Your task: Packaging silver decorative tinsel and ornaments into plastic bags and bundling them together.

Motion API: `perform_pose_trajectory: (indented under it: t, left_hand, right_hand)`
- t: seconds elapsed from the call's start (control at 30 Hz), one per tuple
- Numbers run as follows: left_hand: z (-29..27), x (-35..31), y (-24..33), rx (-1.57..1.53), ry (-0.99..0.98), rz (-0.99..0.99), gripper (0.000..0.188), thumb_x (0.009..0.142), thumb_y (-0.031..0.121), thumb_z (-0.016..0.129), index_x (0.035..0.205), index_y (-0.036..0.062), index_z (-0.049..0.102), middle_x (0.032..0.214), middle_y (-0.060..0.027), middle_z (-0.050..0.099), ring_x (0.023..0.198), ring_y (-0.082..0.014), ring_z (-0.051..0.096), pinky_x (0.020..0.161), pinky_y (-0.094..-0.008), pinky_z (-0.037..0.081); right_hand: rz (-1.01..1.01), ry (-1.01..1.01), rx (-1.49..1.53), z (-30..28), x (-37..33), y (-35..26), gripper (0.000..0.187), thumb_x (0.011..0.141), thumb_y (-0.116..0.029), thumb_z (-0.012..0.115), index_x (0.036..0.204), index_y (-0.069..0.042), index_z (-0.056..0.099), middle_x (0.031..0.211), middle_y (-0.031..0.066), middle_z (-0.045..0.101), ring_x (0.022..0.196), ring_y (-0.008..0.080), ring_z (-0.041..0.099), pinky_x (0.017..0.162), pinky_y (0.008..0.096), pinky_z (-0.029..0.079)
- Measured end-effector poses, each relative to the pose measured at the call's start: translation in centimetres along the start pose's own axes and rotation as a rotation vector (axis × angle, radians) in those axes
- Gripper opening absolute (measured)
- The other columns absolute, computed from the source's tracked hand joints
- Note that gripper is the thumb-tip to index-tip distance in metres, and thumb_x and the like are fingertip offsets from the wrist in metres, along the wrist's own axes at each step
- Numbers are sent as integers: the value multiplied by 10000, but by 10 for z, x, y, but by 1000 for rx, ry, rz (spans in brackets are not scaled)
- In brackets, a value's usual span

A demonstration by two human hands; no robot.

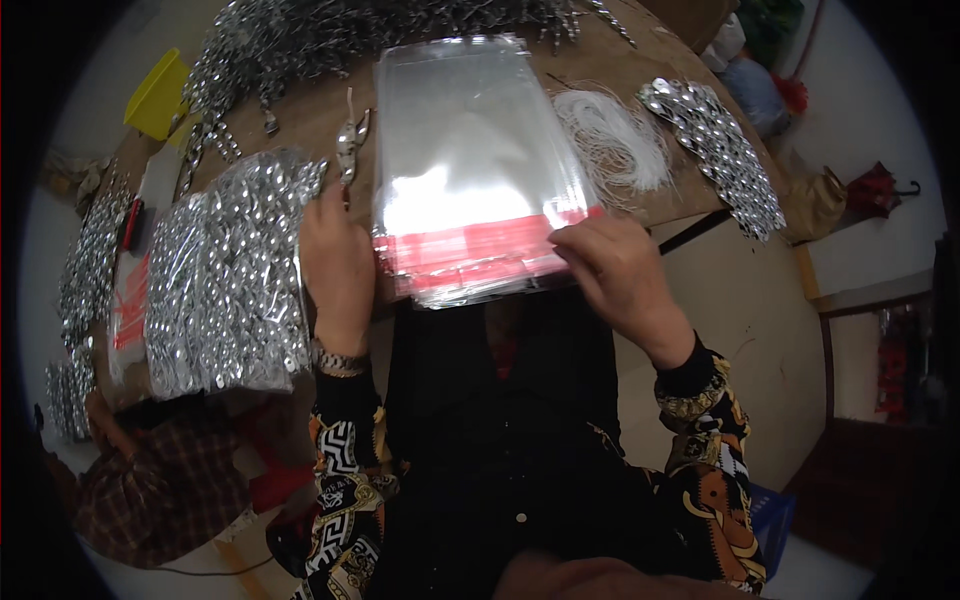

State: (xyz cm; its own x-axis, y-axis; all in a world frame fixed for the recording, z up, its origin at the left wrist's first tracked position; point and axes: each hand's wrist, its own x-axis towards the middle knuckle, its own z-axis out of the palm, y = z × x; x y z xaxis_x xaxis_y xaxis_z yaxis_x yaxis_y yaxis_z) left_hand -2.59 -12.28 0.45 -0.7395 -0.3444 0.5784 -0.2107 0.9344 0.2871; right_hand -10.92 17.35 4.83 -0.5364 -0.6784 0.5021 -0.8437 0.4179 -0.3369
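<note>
In front of me lies a stack of clear plastic bags (pixel 465 140) with a red-pink band (pixel 470 250) near its close end. My right hand (pixel 618 275) pinches the bags' near right corner between thumb and fingers. Beside the stack's left edge is my left hand (pixel 338 265), its fingers pointing away from me, partly hidden and blurred, so their grip cannot be made out. Just left of it lie silver sequin-like strands in clear plastic (pixel 230 280). A small metal tool with slim arms (pixel 347 150) rests beyond the left fingertips.
Loose silver strands (pixel 290 60) heap along the table's far side. White string (pixel 615 140) and another silver bundle (pixel 715 150) lie to the right. A yellow container (pixel 158 95) stands far left. Someone in a plaid garment (pixel 165 490) is at lower left.
</note>
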Motion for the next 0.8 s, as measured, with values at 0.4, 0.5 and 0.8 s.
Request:
perform_pose_trajectory:
  t: [0.4,0.5,0.8]
  left_hand:
    - [-48,-25,93,-1322,-546,-398,428,937,-25,551,1350,28,454,980,-28,583,828,-78,571,653,-205,457]
    - [-49,-27,102,-1562,-890,-508,476,934,2,577,1374,44,399,995,-37,596,803,-93,608,618,-198,456]
    - [-31,-36,92,-1797,-1107,-473,343,975,15,512,1318,16,503,1130,-113,644,838,-148,670,681,-253,548]
  right_hand:
    - [-223,199,-72,-13,4,-37,347,790,-65,694,1133,-110,708,1183,73,673,1010,259,631,837,375,504]
    - [-274,195,-206,-12,-3,-39,323,787,-135,675,1106,-145,719,1157,24,678,1040,204,629,876,341,440]
    - [-112,27,-233,-32,-33,-19,198,725,-125,754,897,-117,658,958,-5,671,927,179,643,772,338,432]
